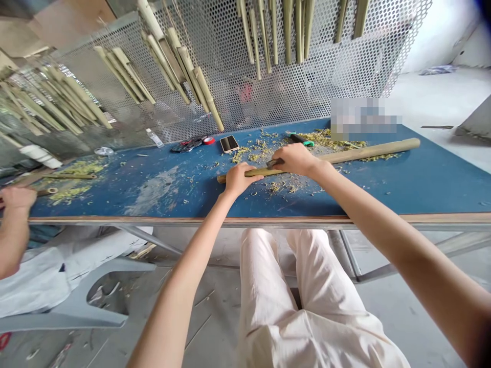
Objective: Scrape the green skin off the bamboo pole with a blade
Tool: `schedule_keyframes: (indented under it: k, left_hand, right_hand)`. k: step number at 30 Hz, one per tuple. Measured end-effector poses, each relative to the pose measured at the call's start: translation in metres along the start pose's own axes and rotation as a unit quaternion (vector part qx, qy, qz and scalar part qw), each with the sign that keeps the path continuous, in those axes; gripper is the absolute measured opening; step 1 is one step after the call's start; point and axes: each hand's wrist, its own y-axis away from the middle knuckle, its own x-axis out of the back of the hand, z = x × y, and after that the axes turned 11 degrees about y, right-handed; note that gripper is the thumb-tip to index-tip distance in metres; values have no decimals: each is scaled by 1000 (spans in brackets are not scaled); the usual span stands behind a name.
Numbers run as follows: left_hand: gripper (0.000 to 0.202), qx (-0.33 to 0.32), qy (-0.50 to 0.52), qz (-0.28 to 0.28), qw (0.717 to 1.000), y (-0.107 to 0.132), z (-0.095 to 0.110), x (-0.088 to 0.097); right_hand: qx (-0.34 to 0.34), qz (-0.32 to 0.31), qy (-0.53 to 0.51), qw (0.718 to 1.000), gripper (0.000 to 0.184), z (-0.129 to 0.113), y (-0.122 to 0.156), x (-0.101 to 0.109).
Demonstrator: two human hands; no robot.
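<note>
1. From the head view, a long pale bamboo pole [345, 156] lies flat on a blue-topped work table [429, 189], its long axis running across the table from lower left to upper right. Its thicker, rounded end points right, beyond the right hand.
2. The left hand [240, 180] curls over the pole's near end, a clenched grip that pins it to the table.
3. The right hand [294, 159] is clenched around a small dark steel blade [275, 163], which sits on top of the pole just beside the left hand, with its edge hidden.
4. This looks like sound technique: the pole stays pressed flat, the hands stay close together, and the blade lies low along the pole's length.
5. Curled yellow-green bamboo shavings [264, 151] are scattered around the pole. A black tool with a green-trimmed handle [301, 139] lies just beyond the right hand, and a gold smartphone [229, 144] lies farther along the table.
6. At far left, a co-worker's hand [17, 198] holds a thin stick [46, 192] at the table's edge, apart from the person's 2 hands.
</note>
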Motion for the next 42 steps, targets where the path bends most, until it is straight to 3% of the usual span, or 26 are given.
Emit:
schedule_keyframes:
  k: [4,12,20,27,34,37,40,42]
  left_hand:
    - [25,5,-7,-10,1000,0,2,2]
    - [33,18,6,-1,1000,0,1,0]
    - [27,8,-15,-12,1000,0,1,2]
    - [30,12,1,-4,1000,0,-1,1]
    - [23,13,-3,-14,1000,-1,1,3]
    - [29,11,-3,-19,1000,-1,0,3]
    - [34,1,-9,-15,1000,-1,-1,2]
    - [35,-6,-21,-10,1000,0,0,2]
  right_hand:
    - [18,13,7,1000,26,-18,-6,1]
    - [-39,-22,13,999,19,14,4,5]
    - [12,-23,16,1000,28,-20,-6,7]
    - [-10,-57,20,998,20,7,3,12]
    - [47,-69,67,994,26,-31,-1,12]
    - [19,-32,10,999,28,-9,3,12]
    - [-94,49,3,994,34,30,9,9]
    - [-134,101,11,986,38,47,10,5]
